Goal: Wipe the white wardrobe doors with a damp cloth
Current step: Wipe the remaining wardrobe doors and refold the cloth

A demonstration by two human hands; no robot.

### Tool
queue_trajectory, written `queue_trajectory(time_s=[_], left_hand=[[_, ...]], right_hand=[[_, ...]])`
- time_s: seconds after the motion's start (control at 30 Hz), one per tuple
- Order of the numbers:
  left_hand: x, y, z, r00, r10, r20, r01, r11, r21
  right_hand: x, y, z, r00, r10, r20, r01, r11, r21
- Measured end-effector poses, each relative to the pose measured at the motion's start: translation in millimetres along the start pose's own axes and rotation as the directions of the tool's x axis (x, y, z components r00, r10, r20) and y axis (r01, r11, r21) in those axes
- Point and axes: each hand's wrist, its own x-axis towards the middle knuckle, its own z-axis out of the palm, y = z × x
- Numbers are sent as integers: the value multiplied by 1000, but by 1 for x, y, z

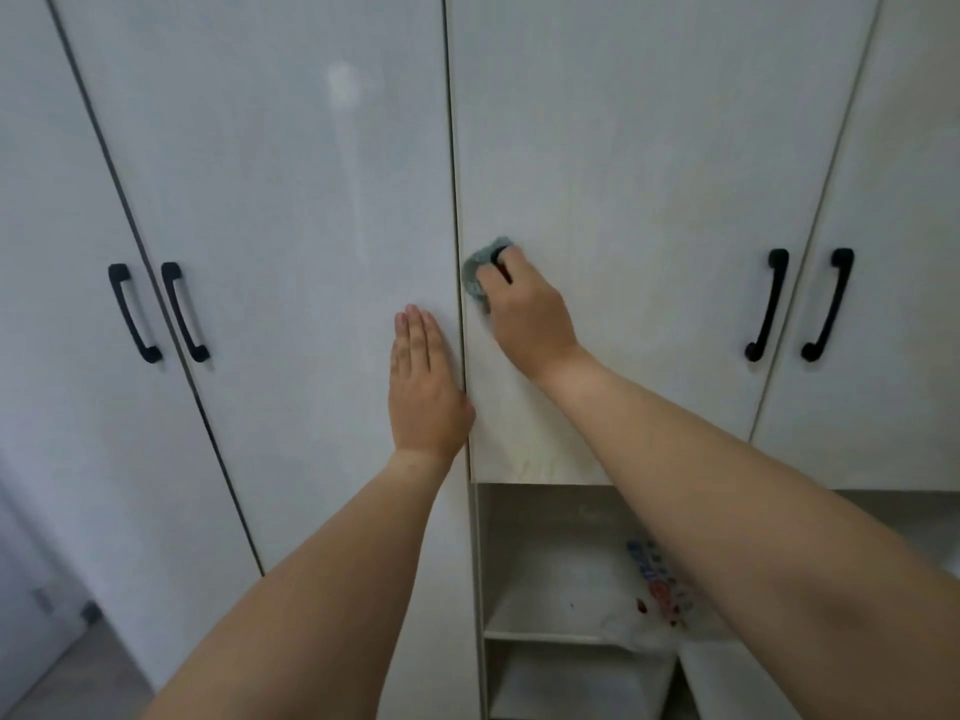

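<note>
White wardrobe doors fill the view. My right hand (524, 309) grips a bunched grey-blue cloth (480, 267) and presses it against the third door (649, 174), near that door's left edge. My left hand (423, 387) lies flat with straight fingers on the second door (291, 200), just left of the gap between the two doors. Most of the cloth is hidden under my right hand.
Black handles sit on the left pair of doors (134, 313) (184, 311) and on the right pair (768, 304) (828, 304). Below the third door is an open shelf (571, 636) with a white sheet and small colourful items (657, 584). Floor shows at the bottom left.
</note>
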Motion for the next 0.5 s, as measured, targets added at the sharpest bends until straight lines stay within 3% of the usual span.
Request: queue_trajectory(time_s=[0.03, 0.1, 0.2, 0.27, 0.33, 0.4, 0.43, 0.5], left_hand=[[-2, 2, 1, 1000, 6, 8, -6, 1000, -7], [-6, 4, 4, 999, 47, 16, -46, 999, -22], [-11, 2, 6, 996, 85, 35, -84, 996, -29], [-18, 7, 7, 992, 119, 51, -117, 993, -35], [-24, 17, 9, 989, 130, 69, -125, 990, -65], [-28, 27, 13, 985, 140, 105, -131, 987, -89], [-29, 31, 15, 983, 135, 126, -126, 989, -79], [-29, 40, 19, 978, 111, 178, -105, 994, -39]], right_hand=[[8, 1, 0, 995, 82, -51, -81, 997, 11], [-13, 2, 7, 998, -1, -62, 2, 1000, 5], [-99, -1, 15, 944, -298, 143, 291, 954, 66], [-130, 4, 9, 886, -374, 275, 359, 927, 106], [-113, 16, 6, 923, -262, 281, 255, 965, 60], [-77, 32, -3, 994, 12, 105, -11, 1000, -16], [-61, 40, -8, 990, 143, 16, -142, 990, -17], [-58, 47, -15, 963, 268, -11, -268, 963, -1]])
